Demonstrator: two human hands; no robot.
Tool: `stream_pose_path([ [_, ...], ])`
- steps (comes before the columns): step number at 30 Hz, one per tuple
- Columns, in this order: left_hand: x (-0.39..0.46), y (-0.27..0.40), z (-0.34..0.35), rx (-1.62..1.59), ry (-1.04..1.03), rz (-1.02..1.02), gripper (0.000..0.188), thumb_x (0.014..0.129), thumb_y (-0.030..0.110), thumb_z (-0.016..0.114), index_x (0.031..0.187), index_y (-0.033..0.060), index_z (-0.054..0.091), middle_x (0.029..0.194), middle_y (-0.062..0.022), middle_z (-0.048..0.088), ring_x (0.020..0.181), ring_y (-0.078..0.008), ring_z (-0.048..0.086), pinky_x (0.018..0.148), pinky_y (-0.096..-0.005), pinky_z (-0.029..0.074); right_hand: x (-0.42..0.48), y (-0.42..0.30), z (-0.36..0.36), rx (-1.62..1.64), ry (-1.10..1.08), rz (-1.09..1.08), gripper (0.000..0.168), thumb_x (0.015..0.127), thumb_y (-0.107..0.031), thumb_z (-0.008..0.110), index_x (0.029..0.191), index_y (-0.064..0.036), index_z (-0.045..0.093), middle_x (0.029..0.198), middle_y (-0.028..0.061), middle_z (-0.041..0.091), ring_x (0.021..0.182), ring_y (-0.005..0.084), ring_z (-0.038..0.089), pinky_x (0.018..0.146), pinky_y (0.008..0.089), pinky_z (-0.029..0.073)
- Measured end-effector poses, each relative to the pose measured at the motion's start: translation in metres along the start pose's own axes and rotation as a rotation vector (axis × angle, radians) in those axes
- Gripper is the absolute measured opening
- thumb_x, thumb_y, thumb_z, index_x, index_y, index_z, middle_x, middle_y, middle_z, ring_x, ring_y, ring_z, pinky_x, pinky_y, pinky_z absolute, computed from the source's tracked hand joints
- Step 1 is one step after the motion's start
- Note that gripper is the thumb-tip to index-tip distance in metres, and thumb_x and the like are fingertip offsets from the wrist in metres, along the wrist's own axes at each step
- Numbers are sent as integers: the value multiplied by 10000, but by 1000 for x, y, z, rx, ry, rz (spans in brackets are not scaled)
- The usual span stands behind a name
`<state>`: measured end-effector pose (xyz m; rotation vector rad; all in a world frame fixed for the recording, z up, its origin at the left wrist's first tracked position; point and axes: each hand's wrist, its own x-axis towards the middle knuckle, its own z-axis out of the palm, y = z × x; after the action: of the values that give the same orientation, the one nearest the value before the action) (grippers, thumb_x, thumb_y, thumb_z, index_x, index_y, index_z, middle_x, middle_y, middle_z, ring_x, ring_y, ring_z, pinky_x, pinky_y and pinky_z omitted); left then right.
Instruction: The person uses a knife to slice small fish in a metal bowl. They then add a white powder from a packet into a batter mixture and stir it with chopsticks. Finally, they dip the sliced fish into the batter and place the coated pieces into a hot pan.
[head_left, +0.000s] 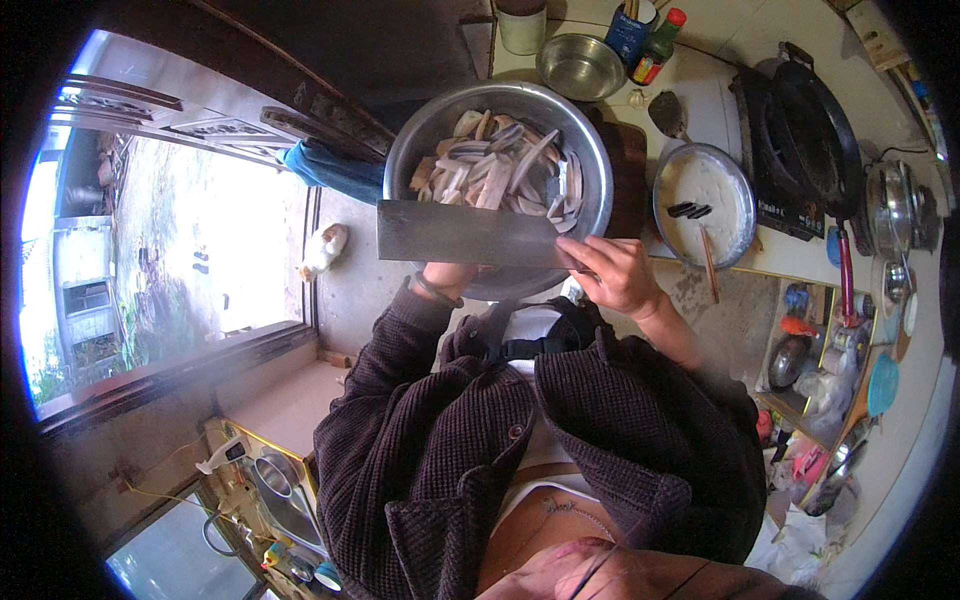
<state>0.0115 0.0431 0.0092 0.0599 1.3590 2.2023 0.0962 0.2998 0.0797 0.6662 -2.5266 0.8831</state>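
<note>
My right hand (621, 274) grips a broad metal cleaver (465, 234), which lies across the near part of a large steel basin (409, 142). Its fingers press near the blade's right end. Inside the basin is a heap of cut vegetable strips (495, 176) that look like eggplant, pale with purplish skin. My left hand (448, 274) reaches in from the near side; only its wrist area shows, and the blade hides the fingers. What those fingers hold cannot be seen.
Right of the basin stands a metal bowl of pale batter (739, 232) with chopsticks (708, 262). Beyond it, a black wok (814, 135) sits on a cooktop. A steel bowl (581, 67) and a red-capped bottle (658, 49) stand behind. A cat (324, 251) is on the floor, left.
</note>
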Motion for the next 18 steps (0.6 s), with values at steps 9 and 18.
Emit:
stream_pose_path([
  [9,-8,1,-18,450,2,86,322,988,331,465,1010,22,554,742,-30,555,593,-111,486,515,-252,355,-1,10,7,94,14,58,300,753,-94,736,1044,-44,679,812,80,680,636,247,670,567,341,544],
  [18,-6,44,-12,1326,7,419,323,910,301,601,1082,29,574,838,-122,596,717,-270,595,709,-322,479,-20,24,-4,160,146,326,217,816,-111,722,1012,-26,689,826,113,699,638,233,678,559,323,527],
])
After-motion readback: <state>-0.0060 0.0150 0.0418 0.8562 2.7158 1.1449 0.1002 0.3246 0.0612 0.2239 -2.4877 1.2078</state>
